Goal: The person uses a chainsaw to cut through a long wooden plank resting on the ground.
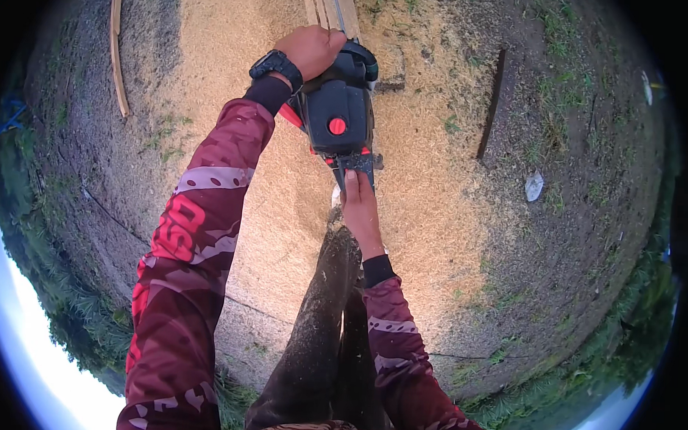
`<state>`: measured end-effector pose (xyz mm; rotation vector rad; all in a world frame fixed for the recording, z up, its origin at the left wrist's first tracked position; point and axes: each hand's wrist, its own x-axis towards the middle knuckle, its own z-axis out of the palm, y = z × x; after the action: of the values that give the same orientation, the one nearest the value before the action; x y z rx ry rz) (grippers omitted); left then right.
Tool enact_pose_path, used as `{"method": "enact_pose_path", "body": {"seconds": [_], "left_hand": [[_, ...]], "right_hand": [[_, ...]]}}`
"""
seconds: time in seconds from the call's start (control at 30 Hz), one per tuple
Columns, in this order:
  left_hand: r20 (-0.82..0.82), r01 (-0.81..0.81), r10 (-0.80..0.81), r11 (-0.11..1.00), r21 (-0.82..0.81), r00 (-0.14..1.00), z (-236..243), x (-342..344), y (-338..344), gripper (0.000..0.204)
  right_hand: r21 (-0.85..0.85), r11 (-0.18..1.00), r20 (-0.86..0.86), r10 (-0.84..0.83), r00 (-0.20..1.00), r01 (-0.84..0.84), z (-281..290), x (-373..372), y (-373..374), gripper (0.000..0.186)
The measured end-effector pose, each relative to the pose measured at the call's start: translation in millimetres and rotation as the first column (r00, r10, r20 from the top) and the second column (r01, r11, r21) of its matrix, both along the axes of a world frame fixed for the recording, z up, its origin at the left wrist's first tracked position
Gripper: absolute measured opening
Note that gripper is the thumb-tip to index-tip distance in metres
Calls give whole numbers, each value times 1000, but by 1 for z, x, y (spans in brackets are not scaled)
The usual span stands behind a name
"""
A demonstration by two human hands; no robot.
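Note:
A black chainsaw with red parts and a round red knob is held out in front of me, its bar pointing away. My left hand, wearing a black watch at the wrist, is closed round the front handle. At the back, my right hand grips the rear handle; its fingertips are partly hidden underneath. The guide bar runs along a sawn timber at the top edge of the view. Whether the bar is cutting into the wood, I cannot tell.
Pale sawdust covers the ground round my legs. A long wooden strip lies at the far left, a dark narrow board at the right. A whitish scrap lies on the soil farther right. Greenery rings the site.

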<state>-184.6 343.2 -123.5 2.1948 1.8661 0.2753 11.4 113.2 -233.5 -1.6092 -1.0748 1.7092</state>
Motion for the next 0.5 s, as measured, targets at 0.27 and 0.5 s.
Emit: {"method": "enact_pose_path", "body": {"seconds": [0.27, 0.5], "left_hand": [[-43, -45, 43, 997, -56, 998, -9, 0, -3, 48], [-9, -61, 60, 993, -99, 998, 0, 1, 8, 44]], "right_hand": [[-85, 996, -60, -8, 998, 3, -10, -1, -3, 42], [-153, 987, -136, -66, 988, 45, -6, 1, 4, 40]]}}
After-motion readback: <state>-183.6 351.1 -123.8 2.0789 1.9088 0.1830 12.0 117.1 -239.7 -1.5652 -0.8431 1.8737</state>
